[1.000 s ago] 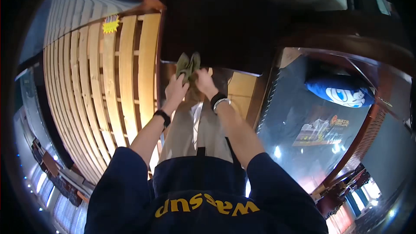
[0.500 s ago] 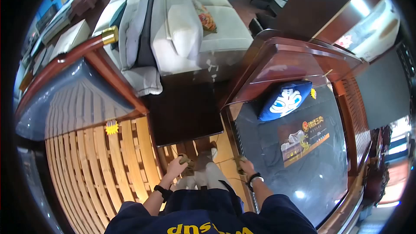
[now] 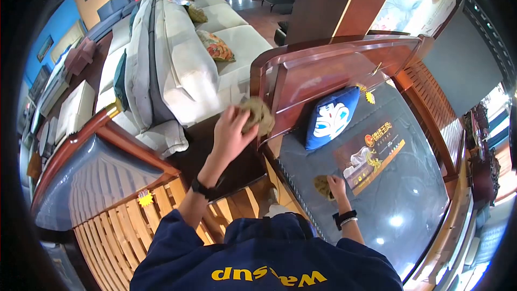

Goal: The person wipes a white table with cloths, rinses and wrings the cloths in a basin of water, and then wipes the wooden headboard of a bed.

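My left hand (image 3: pixel 231 132) is raised and grips an olive-green cloth (image 3: pixel 258 114), pressing it against the left edge of a glossy dark-red wooden headboard (image 3: pixel 328 64). My right hand (image 3: pixel 336 186) is low and holds a second olive cloth (image 3: pixel 322 185) flat on the plastic-covered mattress (image 3: pixel 388 194) of the same bed. A blue cushion with a white face print (image 3: pixel 331 117) leans on the headboard, just above my right hand. Both wrists carry dark bands.
A bare slatted wooden bed frame (image 3: pixel 134 226) lies to my left, with a yellow star tag (image 3: pixel 144 198). Between the beds stands a dark nightstand (image 3: pixel 215 156). A long white sofa (image 3: pixel 177 59) with patterned cushions fills the space behind. A printed placard (image 3: pixel 371 148) lies on the mattress.
My hands were together on the cloths, then parted. My left hand rose with its cloth to the headboard edge; my right hand moved onto the mattress. The view swung upward.
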`<state>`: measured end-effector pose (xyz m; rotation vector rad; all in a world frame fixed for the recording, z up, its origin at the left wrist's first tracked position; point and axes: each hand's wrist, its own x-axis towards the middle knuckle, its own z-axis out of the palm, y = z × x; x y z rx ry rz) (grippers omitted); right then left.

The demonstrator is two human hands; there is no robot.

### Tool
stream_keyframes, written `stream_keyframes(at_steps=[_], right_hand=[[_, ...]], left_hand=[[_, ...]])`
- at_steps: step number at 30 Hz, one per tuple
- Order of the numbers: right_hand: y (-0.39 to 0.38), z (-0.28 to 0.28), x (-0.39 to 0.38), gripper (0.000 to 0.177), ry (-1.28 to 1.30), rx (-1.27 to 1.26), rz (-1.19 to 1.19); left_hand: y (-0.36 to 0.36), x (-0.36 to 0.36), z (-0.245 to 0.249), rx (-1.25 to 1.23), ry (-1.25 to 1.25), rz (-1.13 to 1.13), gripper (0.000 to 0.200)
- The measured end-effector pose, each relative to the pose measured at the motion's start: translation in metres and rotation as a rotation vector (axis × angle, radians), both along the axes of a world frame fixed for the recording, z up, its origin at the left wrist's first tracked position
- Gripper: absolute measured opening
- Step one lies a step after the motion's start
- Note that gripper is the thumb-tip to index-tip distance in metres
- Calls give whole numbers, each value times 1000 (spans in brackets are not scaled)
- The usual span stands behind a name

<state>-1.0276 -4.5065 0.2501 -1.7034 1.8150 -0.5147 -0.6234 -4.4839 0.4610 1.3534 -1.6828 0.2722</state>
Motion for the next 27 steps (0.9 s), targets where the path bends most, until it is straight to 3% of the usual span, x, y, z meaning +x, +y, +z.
stream_keyframes(at_steps=[2,6,9,10,15,18,20,24,26,27], right_hand=[[-35,45,26,36,83,-117,-26],[-100,125,65,33,-49,-429,21],[-145,161,85,27,-245,-545,93],[-156,175,93,25,-380,-553,129],[-198,236,138,15,-618,-747,342],[-212,257,165,12,-660,-719,434],[-223,263,190,14,-578,-889,574],[-231,240,247,27,-391,-839,824],[-228,229,269,29,-145,-1123,774],[-231,227,270,29,-149,-1123,768]], left_hand=[[-50,-2,21,-119,67,42,35],[-143,-7,42,-226,146,126,46],[-186,-10,28,297,-169,283,60],[-188,-12,27,247,-342,347,61],[-192,-12,37,416,-209,359,64],[-196,-11,34,446,-197,409,65],[-195,-14,34,461,-193,421,65],[-189,-16,22,367,-185,481,62],[-188,-12,17,306,-189,505,60],[-188,-11,21,298,-207,510,57]])
